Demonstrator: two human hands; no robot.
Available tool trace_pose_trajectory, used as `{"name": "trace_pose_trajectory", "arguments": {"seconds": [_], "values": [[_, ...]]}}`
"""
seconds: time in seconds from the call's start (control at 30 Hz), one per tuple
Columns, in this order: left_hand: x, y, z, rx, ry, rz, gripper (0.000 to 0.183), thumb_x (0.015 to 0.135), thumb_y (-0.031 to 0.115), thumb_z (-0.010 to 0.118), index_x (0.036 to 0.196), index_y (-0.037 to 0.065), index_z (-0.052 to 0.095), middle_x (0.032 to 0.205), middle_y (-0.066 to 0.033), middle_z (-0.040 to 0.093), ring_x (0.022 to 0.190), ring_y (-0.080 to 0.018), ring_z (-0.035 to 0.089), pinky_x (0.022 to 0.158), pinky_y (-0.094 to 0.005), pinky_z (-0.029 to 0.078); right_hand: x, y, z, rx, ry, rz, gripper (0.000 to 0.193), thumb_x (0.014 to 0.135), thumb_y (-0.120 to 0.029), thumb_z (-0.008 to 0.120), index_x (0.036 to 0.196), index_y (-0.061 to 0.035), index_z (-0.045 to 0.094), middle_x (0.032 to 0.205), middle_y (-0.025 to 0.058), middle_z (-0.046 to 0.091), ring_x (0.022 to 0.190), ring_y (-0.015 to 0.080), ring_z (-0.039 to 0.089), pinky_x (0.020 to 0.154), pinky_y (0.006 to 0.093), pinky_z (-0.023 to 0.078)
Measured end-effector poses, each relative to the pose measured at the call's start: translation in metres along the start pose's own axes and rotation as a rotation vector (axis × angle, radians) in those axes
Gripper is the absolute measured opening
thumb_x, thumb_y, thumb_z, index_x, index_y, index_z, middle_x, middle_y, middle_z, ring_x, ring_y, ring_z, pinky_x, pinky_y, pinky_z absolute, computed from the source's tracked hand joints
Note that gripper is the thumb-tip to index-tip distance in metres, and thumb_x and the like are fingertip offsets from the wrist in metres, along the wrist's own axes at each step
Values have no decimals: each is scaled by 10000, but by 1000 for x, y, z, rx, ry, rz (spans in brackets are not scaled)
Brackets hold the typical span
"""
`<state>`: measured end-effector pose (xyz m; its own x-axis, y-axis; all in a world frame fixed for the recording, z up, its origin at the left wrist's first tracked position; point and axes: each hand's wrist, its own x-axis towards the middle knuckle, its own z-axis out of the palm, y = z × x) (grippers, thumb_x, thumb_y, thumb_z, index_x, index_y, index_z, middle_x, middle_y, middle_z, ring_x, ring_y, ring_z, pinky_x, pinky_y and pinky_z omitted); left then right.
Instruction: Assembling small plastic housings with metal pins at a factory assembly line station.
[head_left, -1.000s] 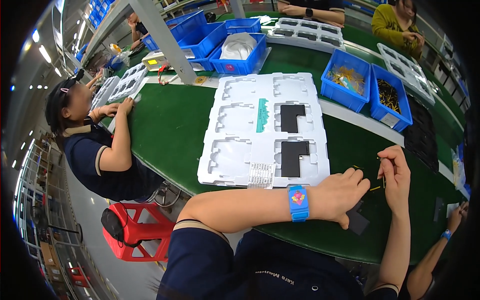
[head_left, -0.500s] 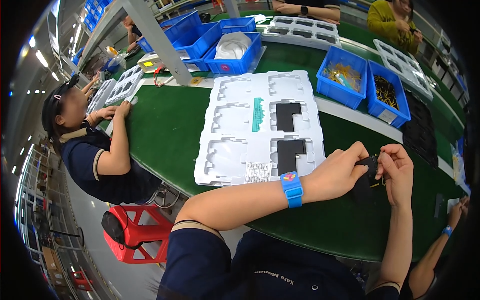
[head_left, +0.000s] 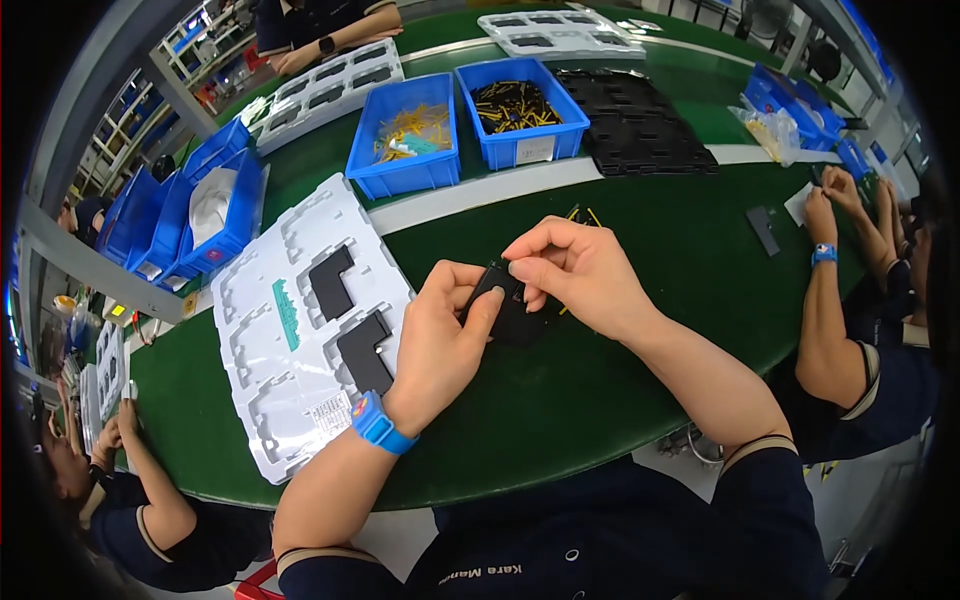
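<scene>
My left hand (head_left: 440, 335) grips a small flat black part (head_left: 488, 287) between thumb and fingers, above the green table. At its upper end my right hand (head_left: 585, 270) is closed in a pinch; whatever sits between those fingertips is too small to make out. Beneath my hands lies another dark piece (head_left: 515, 325), partly hidden. Thin black-and-yellow pieces (head_left: 594, 216) show beside my right hand. To the left, a white molded tray (head_left: 250, 385) carries two L-shaped black parts, an upper one (head_left: 331, 284) and a lower one (head_left: 364, 352), plus a jagged teal strip (head_left: 286, 313).
Beyond my hands stand a blue bin (head_left: 405, 178) of yellow pieces and another blue bin (head_left: 505, 150) of black-and-yellow pieces. A black molded tray (head_left: 640, 125) lies right of them. Co-workers sit at both sides and across; a loose black part (head_left: 762, 230) is near the right one.
My view has swung to the right, so the tray and bins appear farther left. Both hands stay together at the black part, with the right one now pinching at its upper end.
</scene>
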<state>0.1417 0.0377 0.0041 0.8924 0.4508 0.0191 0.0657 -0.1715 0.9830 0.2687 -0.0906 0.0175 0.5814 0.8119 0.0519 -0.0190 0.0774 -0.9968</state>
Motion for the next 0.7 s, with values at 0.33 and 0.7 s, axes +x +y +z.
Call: {"name": "trace_pose_trajectory", "arguments": {"seconds": [0.33,0.7], "values": [[-4,-2,2,37,42,57,152,917,76,595,1008,-26,527,757,-80,673,608,-83,573,528,-224,425,-5,1,10,-83,67,-48,95,878,21,616,959,42,660,893,42,556,696,94,611,630,230,548],[-6,-4,2,175,49,180,147,897,44,600,1011,-14,526,822,-157,702,649,-174,666,556,-273,455,-7,-1,13,-125,76,-51,77,879,13,620,942,43,653,899,38,539,691,86,605,614,225,541]]}}
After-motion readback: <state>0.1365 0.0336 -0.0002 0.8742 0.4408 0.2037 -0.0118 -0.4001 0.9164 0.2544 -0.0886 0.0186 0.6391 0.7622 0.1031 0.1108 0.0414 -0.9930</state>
